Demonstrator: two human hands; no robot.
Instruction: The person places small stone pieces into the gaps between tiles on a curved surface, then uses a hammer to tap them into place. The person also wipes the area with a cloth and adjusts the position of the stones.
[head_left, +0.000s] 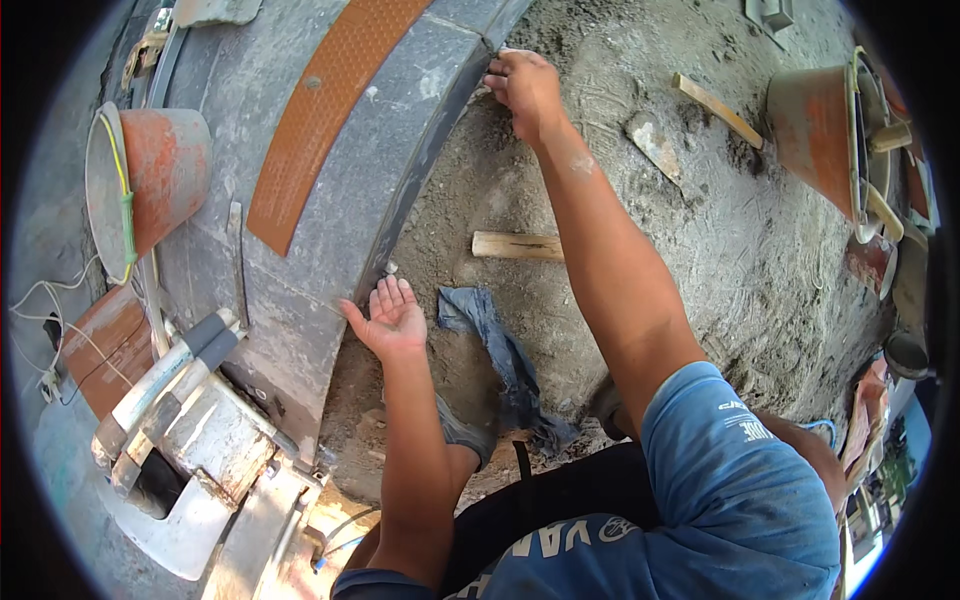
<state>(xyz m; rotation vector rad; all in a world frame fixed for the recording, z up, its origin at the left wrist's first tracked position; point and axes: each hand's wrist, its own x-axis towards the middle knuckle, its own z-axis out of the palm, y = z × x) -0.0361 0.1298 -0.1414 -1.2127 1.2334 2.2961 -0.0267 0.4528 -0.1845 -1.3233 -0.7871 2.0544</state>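
Observation:
My left hand (390, 317) is palm up with open fingers beside the front edge of a grey stone slab (400, 110), just below a small pale lump (391, 268). Higher up along that edge, my right hand (527, 88) reaches out with curled fingers at a dark thin bit, perhaps a string; what it holds is unclear. An orange-brown dimpled tile strip (315, 135) lies on the slab. Below the slab's edge are sandy ground (600, 300), a wooden stick (512, 245) and a crumpled dark blue cloth (495, 345).
An orange-grey bucket (165, 175) stands at left, above a white, worn tile cutter (200, 440), cords and a brown tile (100, 350). At right are another bucket (810, 135), a wooden piece (715, 108), a trowel-like plate (655, 150) and various tools at the rim.

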